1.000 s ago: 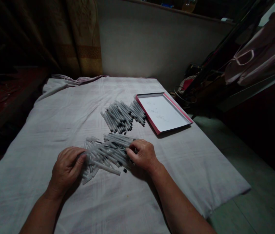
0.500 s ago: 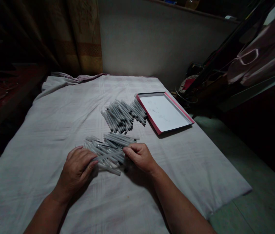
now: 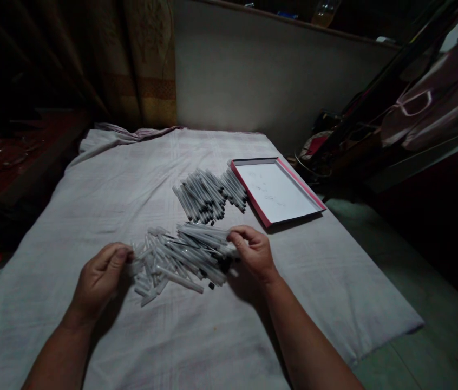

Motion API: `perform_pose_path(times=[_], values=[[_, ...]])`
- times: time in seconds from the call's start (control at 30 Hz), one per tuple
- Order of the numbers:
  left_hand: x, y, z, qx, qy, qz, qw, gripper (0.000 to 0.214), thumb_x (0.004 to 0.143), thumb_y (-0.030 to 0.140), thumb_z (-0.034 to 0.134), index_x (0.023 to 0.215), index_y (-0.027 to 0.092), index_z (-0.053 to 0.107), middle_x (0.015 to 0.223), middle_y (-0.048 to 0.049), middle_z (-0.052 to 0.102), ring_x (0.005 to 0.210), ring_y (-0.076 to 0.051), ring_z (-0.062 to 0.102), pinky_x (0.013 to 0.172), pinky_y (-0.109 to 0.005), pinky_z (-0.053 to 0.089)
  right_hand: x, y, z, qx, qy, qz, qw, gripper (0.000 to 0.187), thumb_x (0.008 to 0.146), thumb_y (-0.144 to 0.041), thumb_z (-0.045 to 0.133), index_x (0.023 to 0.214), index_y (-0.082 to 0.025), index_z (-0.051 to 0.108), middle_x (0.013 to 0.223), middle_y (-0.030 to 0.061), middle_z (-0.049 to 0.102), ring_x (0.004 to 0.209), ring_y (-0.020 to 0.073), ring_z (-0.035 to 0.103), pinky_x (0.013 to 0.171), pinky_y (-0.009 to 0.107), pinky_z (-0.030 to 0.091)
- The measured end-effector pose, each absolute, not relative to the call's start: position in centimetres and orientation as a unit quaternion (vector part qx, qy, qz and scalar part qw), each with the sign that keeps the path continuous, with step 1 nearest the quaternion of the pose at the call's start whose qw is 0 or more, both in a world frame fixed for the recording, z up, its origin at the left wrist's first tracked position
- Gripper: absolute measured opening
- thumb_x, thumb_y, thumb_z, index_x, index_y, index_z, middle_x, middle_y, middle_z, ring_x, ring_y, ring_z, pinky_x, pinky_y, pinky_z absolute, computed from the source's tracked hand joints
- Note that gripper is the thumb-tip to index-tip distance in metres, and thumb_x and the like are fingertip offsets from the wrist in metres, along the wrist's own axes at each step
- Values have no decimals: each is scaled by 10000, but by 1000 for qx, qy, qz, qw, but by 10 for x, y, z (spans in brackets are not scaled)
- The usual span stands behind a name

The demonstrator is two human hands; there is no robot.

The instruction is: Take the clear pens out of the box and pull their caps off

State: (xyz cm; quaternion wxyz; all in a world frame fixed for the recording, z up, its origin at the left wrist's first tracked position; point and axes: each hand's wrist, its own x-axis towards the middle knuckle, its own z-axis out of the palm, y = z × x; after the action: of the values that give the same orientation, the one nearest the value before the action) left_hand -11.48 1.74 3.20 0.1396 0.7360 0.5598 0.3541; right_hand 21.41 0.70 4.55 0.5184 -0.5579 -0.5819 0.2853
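Observation:
Closed at the left edge of the near heap of clear pens and caps (image 3: 168,257) is my left hand (image 3: 101,279). Its thumb and fingers are pinched together, and a pale, blurred piece shows by the fingertips; I cannot make out its kind. My right hand (image 3: 255,254) is on the other side of the heap, thumb and forefinger pinched on the end of a pale, slim pen (image 3: 216,234). Dark tips and loose black bits show among the heap. Beyond it lies a neater pile of clear pens with black ends (image 3: 200,195).
A shallow red-sided box lid (image 3: 273,187) with a white inside lies right of the far pile. Pale checked cloth (image 3: 131,179) covers the table. A curtain (image 3: 154,70) and a wall stand behind; clothes (image 3: 436,103) hang at right.
My hands have moved apart, left hand to the left and right hand to the right. The thin piece stretched between them is no longer there, and more of the near heap shows.

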Motion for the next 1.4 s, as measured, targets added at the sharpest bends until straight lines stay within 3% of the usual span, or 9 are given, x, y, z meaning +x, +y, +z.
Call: perform_pose_path(times=[0.1,0.23,0.57,0.7,0.87,0.97,1.1,1.23,1.4], values=[[-112,24,25,709,585,369,136,286,952,468,477,955,249,662,961,-52,737,906,-220,697,850,-361,573,205,6,34,-552,-655,192,479,162,882,-312,625,807,-233,745,819,64,763,788,221,677,769,360,516],[-113,29,9,705,613,342,99,337,952,467,459,1072,246,683,1091,-78,739,1044,-260,692,942,-408,549,194,2,23,-564,-707,100,415,147,901,-283,628,841,-233,753,864,81,774,843,241,676,813,380,507],[-111,30,-3,737,566,353,105,353,953,449,493,1155,223,673,1186,-90,722,1110,-254,683,1004,-410,542,201,30,36,-597,-722,78,339,156,920,-238,604,898,-228,758,925,75,775,903,232,690,847,344,506],[-109,30,-2,739,550,371,118,351,946,465,506,1135,227,680,1169,-83,729,1105,-246,686,1011,-403,544,194,68,53,-650,-712,83,252,168,917,-242,631,1014,-225,767,1063,90,774,1018,247,686,907,345,493],[-111,32,-3,720,566,381,127,359,941,482,508,1134,238,688,1169,-76,728,1103,-238,687,1011,-396,544,177,97,62,-697,-704,64,120,249,946,-378,611,1004,-204,780,1072,133,767,1011,275,692,814,339,499],[-111,32,-4,727,562,374,123,368,941,492,506,1132,238,690,1172,-78,728,1108,-240,685,1006,-396,546,172,103,60,-705,-701,55,94,250,949,-364,598,996,-206,786,1081,137,769,995,269,702,774,324,495],[-109,30,-5,739,555,369,101,358,953,476,501,1143,231,680,1166,-81,728,1104,-242,683,995,-394,548,177,102,59,-712,-684,68,144,226,938,-317,594,959,-213,793,1041,124,777,958,259,710,772,322,494],[-103,26,0,759,533,373,39,318,977,415,496,1189,235,648,1164,-79,727,1109,-244,672,999,-398,533,186,80,58,-682,-646,132,316,193,884,-295,609,870,-201,778,917,87,773,838,225,694,775,318,494],[-90,20,10,772,504,384,-44,409,970,367,547,1358,239,522,1320,-120,650,1239,-273,606,1064,-451,483,187,33,45,-579,-547,337,501,228,797,-398,638,733,-195,723,710,29,703,673,179,623,668,289,492]])
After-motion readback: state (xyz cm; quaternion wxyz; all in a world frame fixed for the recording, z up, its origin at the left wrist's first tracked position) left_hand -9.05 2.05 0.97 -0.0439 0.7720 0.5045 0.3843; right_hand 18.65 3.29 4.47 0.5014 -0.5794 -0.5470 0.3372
